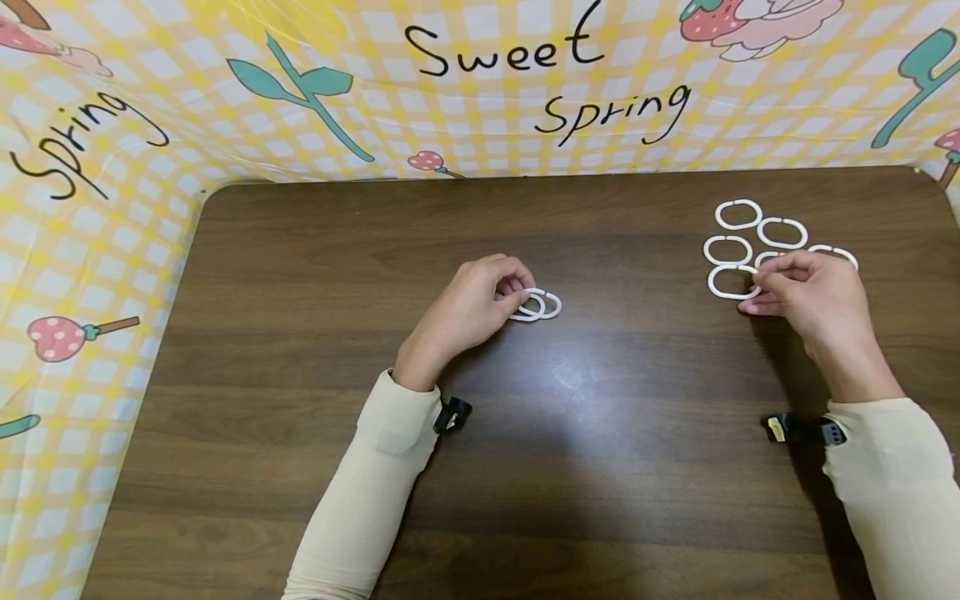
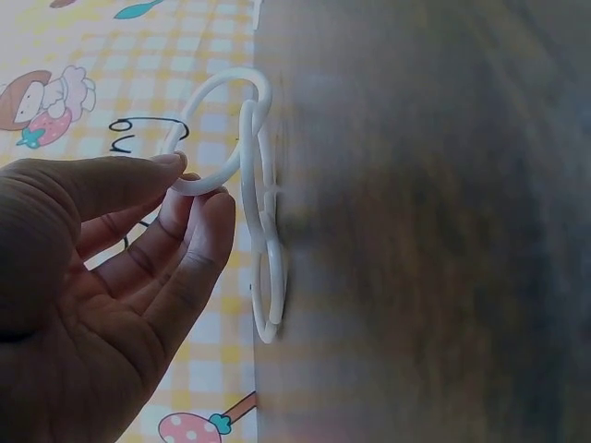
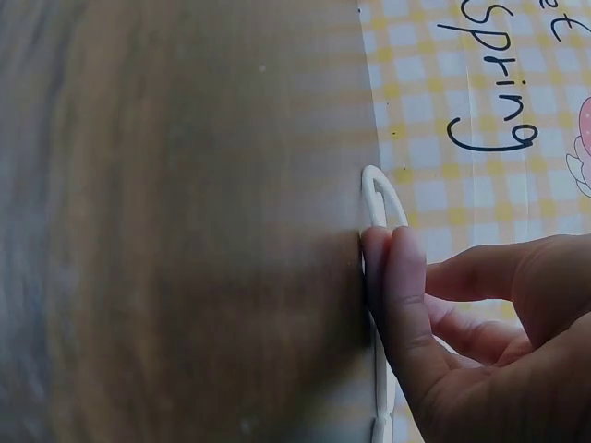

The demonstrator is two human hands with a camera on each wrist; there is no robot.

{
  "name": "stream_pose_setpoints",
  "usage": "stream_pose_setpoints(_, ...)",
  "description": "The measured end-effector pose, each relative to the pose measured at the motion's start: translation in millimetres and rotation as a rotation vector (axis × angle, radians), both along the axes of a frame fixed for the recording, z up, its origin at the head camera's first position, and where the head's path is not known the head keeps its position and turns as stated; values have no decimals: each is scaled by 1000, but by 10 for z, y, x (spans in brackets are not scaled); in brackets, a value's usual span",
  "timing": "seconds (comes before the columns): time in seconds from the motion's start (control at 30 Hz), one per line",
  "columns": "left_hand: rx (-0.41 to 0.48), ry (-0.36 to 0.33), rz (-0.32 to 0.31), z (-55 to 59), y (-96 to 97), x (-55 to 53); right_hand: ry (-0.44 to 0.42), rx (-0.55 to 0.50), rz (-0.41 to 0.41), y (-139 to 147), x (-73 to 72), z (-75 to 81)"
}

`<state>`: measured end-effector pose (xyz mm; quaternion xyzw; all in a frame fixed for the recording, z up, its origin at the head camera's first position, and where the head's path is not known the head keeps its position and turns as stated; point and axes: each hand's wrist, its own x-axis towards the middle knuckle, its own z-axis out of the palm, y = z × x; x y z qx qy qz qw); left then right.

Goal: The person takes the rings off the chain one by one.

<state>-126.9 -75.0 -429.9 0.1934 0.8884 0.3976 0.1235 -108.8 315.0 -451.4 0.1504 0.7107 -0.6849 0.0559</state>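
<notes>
My left hand (image 1: 472, 304) pinches a white oval link (image 2: 205, 186) between thumb and fingertips, at the middle of the table. This link hooks through a second white link (image 2: 247, 175), and a third (image 2: 275, 286) hangs on from there, low by the table surface. Over to the right, my right hand (image 1: 828, 304) holds another white oval link (image 1: 731, 297) at its right end, close over the wood. The right wrist view shows that link's rounded end (image 3: 371, 180) past the fingertips.
Several loose white links (image 1: 738, 202) lie on the brown wooden table (image 1: 315, 333) behind and beside my right hand, some partly hidden by it. A yellow checked cloth (image 1: 480, 108) stands along the back and left edges. Both wrists carry small black cameras (image 1: 452, 415).
</notes>
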Motion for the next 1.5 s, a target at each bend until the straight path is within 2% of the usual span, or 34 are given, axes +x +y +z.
stream_pose_setpoints(0.17, -5, -2, 0, -17, 2, -1, -3, 36, 3, 2, -8, -5)
stream_pose_setpoints(0.5, 5, 6, -1, -31, 3, 3, 54, 17, -5, -8, 3, -24)
stream_pose_setpoints(0.8, 3, 11, 6, -38, 8, -1, 70, -3, -21, -9, 0, -39)
stream_pose_setpoints(1.2, 9, -6, 9, -44, 22, -4, 30, 29, -50, -32, 17, 5)
stream_pose_setpoints(1.5, 0, -8, 19, -51, 37, -22, 41, 31, -57, -61, 23, 52)
